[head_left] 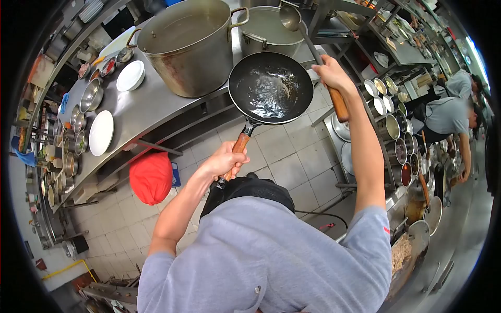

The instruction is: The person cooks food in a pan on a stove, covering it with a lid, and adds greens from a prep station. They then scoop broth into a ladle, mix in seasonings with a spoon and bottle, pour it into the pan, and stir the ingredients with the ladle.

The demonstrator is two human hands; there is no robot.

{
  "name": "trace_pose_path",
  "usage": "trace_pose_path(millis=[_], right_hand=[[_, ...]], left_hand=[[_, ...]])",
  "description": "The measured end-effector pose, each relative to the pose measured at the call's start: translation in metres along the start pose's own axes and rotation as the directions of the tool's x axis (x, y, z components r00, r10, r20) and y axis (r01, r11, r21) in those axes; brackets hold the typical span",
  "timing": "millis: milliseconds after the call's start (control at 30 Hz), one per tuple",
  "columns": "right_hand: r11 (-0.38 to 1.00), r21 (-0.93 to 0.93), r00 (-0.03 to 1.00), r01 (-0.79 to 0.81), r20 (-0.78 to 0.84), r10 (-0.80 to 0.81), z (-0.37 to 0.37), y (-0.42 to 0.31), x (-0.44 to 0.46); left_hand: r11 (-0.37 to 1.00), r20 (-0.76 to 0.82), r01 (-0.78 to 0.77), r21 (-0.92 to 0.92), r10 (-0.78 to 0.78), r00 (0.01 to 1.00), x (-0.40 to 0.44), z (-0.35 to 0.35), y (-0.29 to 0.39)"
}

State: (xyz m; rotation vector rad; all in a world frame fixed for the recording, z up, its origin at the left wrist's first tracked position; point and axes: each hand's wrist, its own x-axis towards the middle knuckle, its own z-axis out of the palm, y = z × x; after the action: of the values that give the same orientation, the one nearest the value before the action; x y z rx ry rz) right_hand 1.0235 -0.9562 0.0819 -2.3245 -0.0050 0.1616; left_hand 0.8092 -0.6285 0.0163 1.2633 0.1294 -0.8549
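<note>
My left hand is closed around the wooden handle of a black frying pan. Clear, rippling liquid lies in the pan, with a brownish patch near its right side. My right hand grips a long-handled ladle with a wooden end. The ladle's bowl is above a metal pot of cloudy liquid, beyond the pan. Left of that pot stands a large, stained stockpot, also holding liquid.
White plates and metal bowls sit on the steel counter at left. A red-covered bundle is on the tiled floor. To the right are several seasoning containers, a wok with food and co-workers.
</note>
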Motion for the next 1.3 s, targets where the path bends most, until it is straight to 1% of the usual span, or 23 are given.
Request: trace_pose_path(millis=[33, 100, 133, 233, 267, 300, 333, 367, 400, 500, 533, 633, 733, 767, 900, 933, 1033, 1133, 1267, 1300], right_hand=[[0.999, -0.033, 1.000, 0.011, -0.001, -0.011, 0.006, 0.004, 0.018], [0.994, -0.100, 0.999, 0.034, 0.002, -0.034, 0.017, -0.011, 0.029], [0.996, -0.031, 0.997, -0.078, 0.025, 0.079, 0.020, -0.015, 0.029], [0.951, 0.216, 0.948, -0.219, 0.277, 0.156, 0.022, -0.011, 0.054], [0.892, 0.334, 0.917, -0.306, 0.354, 0.182, 0.023, -0.012, 0.058], [0.785, 0.495, 0.894, -0.373, 0.420, 0.160, 0.021, -0.011, 0.060], [0.643, 0.628, 0.869, -0.438, 0.478, 0.124, 0.018, -0.008, 0.061], [0.473, 0.727, 0.845, -0.498, 0.528, 0.079, 0.015, -0.013, 0.058], [0.385, 0.759, 0.839, -0.524, 0.538, 0.082, 0.009, -0.021, 0.050], [0.262, 0.794, 0.817, -0.549, 0.575, -0.030, -0.006, -0.015, 0.050], [0.198, 0.798, 0.805, -0.569, 0.590, -0.065, -0.010, -0.013, 0.051], [0.113, 0.803, 0.799, -0.585, 0.595, -0.089, -0.023, -0.015, 0.048], [0.104, 0.811, 0.802, -0.576, 0.585, -0.124, -0.031, -0.015, 0.037], [0.104, 0.816, 0.806, -0.568, 0.578, -0.130, -0.034, -0.017, 0.033], [0.034, 0.784, 0.767, -0.620, 0.615, -0.184, -0.041, -0.012, 0.025], [0.041, 0.783, 0.763, -0.620, 0.615, -0.197, -0.042, -0.011, 0.024], [0.008, 0.782, 0.760, -0.624, 0.609, -0.227, -0.046, -0.011, 0.014], [0.033, 0.811, 0.779, -0.584, 0.572, -0.258, -0.052, -0.010, -0.004], [0.012, 0.799, 0.766, -0.601, 0.580, -0.277, -0.062, -0.006, -0.045], [0.027, 0.794, 0.755, -0.607, 0.588, -0.290, -0.066, -0.005, -0.056]], left_hand=[[1.000, -0.010, 0.005, -0.011, -0.005, 1.000, -0.003, 0.002, -0.001], [1.000, -0.038, -0.010, 0.009, 0.011, 0.999, -0.007, 0.004, -0.004], [1.000, -0.053, -0.017, 0.017, 0.018, 0.998, -0.009, 0.004, -0.005], [0.999, -0.057, -0.034, 0.002, 0.034, 0.998, -0.011, 0.004, -0.013], [0.999, -0.061, -0.043, 0.001, 0.043, 0.997, -0.012, 0.005, -0.014], [0.999, -0.065, -0.052, 0.002, 0.052, 0.997, -0.013, 0.005, -0.015], [0.998, -0.066, -0.061, 0.004, 0.061, 0.996, -0.014, 0.006, -0.016], [0.998, -0.072, -0.063, 0.009, 0.064, 0.995, -0.015, 0.007, -0.015], [0.998, -0.076, -0.066, 0.016, 0.067, 0.995, -0.016, 0.008, -0.014], [0.998, -0.086, -0.066, 0.019, 0.067, 0.994, -0.015, 0.010, -0.015], [0.998, -0.088, -0.064, 0.017, 0.065, 0.994, -0.014, 0.011, -0.015], [0.998, -0.076, -0.066, 0.010, 0.066, 0.995, -0.011, 0.013, -0.013], [0.999, -0.095, -0.032, 0.005, 0.032, 0.995, -0.006, 0.015, -0.013], [0.999, -0.088, -0.036, 0.008, 0.037, 0.995, -0.005, 0.017, -0.012], [0.999, -0.066, -0.052, 0.006, 0.052, 0.996, 0.004, 0.020, -0.012], [0.999, -0.062, -0.054, 0.001, 0.054, 0.997, 0.006, 0.020, -0.013], [0.999, -0.080, -0.050, -0.011, 0.049, 0.996, 0.011, 0.021, -0.013], [0.999, -0.078, -0.031, -0.015, 0.030, 0.996, 0.014, 0.022, -0.012], [0.998, -0.078, -0.042, -0.044, 0.039, 0.996, 0.011, 0.022, -0.015], [0.998, -0.070, -0.048, -0.048, 0.044, 0.997, 0.010, 0.020, -0.016]])
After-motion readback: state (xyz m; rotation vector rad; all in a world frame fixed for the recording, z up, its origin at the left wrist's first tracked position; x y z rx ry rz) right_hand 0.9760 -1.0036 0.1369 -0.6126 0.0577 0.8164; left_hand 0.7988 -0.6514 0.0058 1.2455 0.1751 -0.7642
